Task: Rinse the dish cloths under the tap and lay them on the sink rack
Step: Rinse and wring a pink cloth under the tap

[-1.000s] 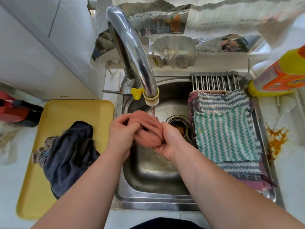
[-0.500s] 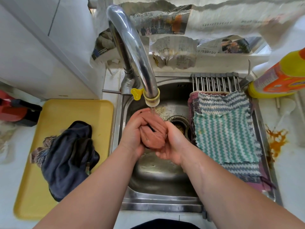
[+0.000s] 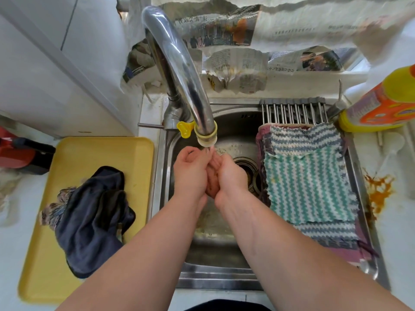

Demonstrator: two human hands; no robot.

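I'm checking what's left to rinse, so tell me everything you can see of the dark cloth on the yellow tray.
The dark cloth looks like soft navy-black fabric, crumpled into a loose heap of folds, not spread flat. A lighter patterned patch shows at its left edge; whether that is part of it cannot be told. It lies on the yellow tray left of the sink, touching only the tray.

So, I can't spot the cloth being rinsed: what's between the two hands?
A wadded reddish-brown cloth, gripped between the left hand and right hand just below the tap spout, as the head view shows.
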